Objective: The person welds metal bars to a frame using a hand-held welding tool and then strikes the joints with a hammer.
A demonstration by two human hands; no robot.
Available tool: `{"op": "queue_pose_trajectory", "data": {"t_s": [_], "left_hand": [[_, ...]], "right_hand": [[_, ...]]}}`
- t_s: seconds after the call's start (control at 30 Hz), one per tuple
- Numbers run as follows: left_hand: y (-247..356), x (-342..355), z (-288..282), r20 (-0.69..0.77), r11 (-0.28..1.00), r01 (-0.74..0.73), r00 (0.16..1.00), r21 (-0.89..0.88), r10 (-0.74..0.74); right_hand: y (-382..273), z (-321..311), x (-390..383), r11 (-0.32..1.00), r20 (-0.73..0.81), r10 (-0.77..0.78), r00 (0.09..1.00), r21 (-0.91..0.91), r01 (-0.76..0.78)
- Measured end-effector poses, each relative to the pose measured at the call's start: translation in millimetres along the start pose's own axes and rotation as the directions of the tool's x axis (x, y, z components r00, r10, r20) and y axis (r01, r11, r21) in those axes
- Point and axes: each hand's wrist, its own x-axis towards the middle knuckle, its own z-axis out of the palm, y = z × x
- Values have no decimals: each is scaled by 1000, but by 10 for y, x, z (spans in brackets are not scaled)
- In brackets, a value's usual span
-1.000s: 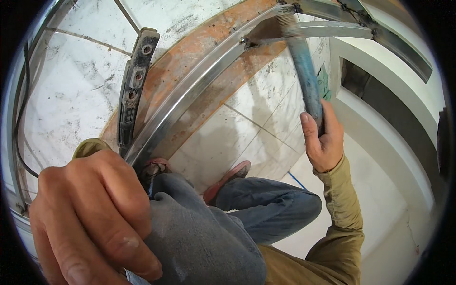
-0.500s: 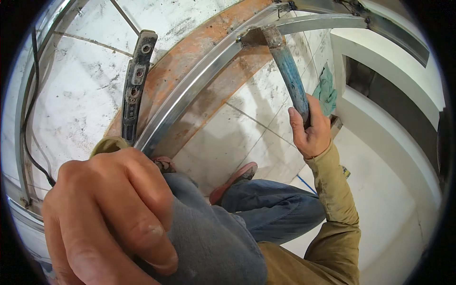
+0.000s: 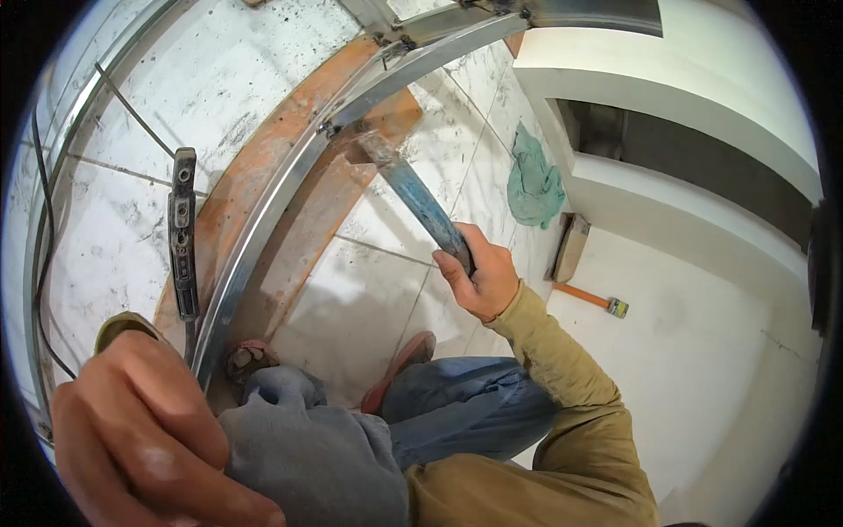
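My right hand point(image 3: 486, 275) is closed around the worn blue handle of a hammer point(image 3: 420, 204). Its head end is smeared and lies just beside a welded joint on a curved metal rail point(image 3: 272, 189). Close to the view at lower left, my left hand point(image 3: 145, 430) has its fingers curled; whatever they hold, if anything, is hidden. Beyond that hand, alongside the rail, is a black welding electrode holder point(image 3: 182, 233), with a thin rod at its upper end and a cable at its lower end.
An orange-brown curved board point(image 3: 219, 215) lies beneath the rail. A green cloth point(image 3: 534, 180), an orange-handled tool point(image 3: 584, 297) and a small block point(image 3: 570, 248) lie to the right, near a white wall with a dark recess point(image 3: 685, 154). A black cable point(image 3: 42, 255) runs along the left.
The view has shifted, so the rail and electrode holder sit further left and lower. The hammer has dropped slightly relative to the joint. The orange-handled tool now shows fully.
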Motion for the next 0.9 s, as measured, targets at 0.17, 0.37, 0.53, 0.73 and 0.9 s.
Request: {"op": "queue_pose_trajectory", "data": {"t_s": [0.17,0.37,0.53,0.73,0.9], "left_hand": [[153,-270,188,-106,999,0,994,51,6],[-200,-33,328,4,986,70,998,-152,-70],[-304,-5,246,35,965,136,991,-226,-131],[-319,-67,69,55,934,220,976,-280,-213],[-267,-60,-54,75,908,297,955,-294,-288]], "right_hand": [[95,-204,-145,990,-177,97,979,-85,-113],[52,-849,103,989,-426,61,903,-94,-111],[25,-1265,541,934,-500,-252,829,-349,74],[-1,-1497,669,851,-436,-344,832,-520,80],[34,-1602,755,820,-351,-275,895,-571,28]]}}
